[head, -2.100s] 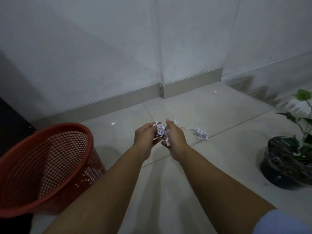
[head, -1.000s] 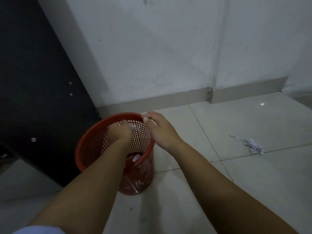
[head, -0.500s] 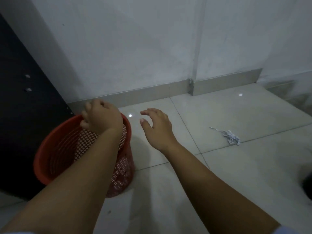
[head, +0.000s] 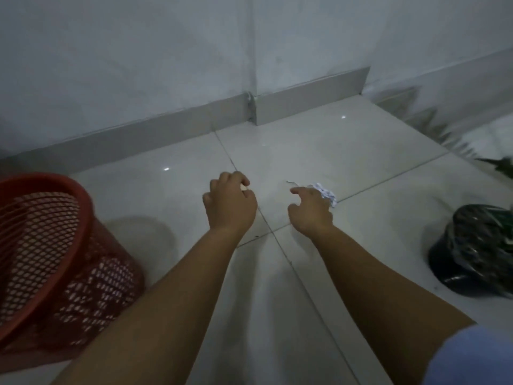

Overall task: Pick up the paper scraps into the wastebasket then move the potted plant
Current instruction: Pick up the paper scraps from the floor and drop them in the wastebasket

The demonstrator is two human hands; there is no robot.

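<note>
A small heap of white paper scraps (head: 325, 193) lies on the floor tiles at centre right. My right hand (head: 309, 212) hovers just left of the heap, fingers curled apart, holding nothing. My left hand (head: 229, 202) is in front of me at centre, fingers loosely bent and empty. The red mesh wastebasket (head: 50, 245) stands at the left edge, tilted in view. The potted plant (head: 477, 254), in a dark pot wrapped in shiny plastic, sits at the right edge, partly cut off.
A grey wall with a skirting board (head: 305, 98) runs across the back and turns at a corner on the right. Light floor tiles (head: 277, 301) spread between basket and plant. A green leaf tip (head: 502, 165) shows at the right edge.
Both hands left the wastebasket and swung right toward the scraps on the floor. The view turned right, so the basket moved to the left edge and the potted plant came into sight.
</note>
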